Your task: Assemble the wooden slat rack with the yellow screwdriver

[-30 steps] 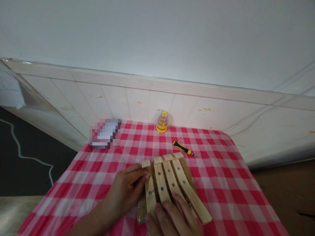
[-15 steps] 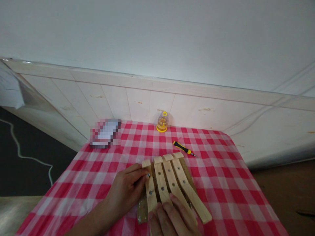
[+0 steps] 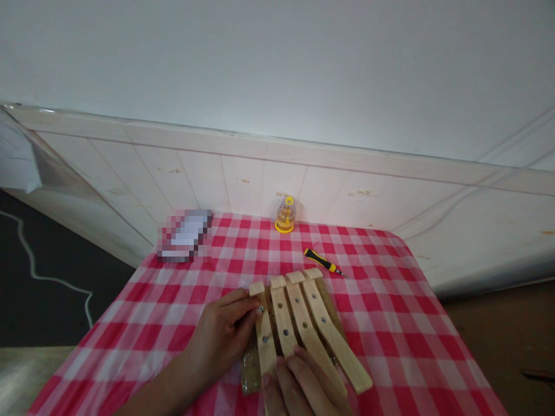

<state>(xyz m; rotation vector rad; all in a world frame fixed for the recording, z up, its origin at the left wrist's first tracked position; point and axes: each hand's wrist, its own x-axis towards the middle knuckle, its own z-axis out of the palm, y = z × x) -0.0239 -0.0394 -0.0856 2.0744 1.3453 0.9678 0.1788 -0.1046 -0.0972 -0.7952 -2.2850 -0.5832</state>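
Several pale curved wooden slats [image 3: 328, 332] lie side by side on a brownish base [image 3: 251, 370], with small screws set in their faces. My left hand [image 3: 223, 329] is at the upper part of the leftmost slat [image 3: 267, 355], thumb and forefinger pinched around a small screw [image 3: 261, 308]. Lower down, my right hand [image 3: 306, 387] lies across the near ends of the slats, its fingers stretched out and pressing on the wood. Its palm is cut off by the bottom of the view.
A yellow-and-black screwdriver [image 3: 324, 262] lies beyond the slats to the right. By the wall stands a clear container with a yellow lid and base [image 3: 285, 216]. A blurred-out flat object [image 3: 186, 236] is at the back left of the red-checked tablecloth [image 3: 416, 335].
Almost nothing differs. Both hands keep their places on the slats, and the whole view has shifted very slightly.
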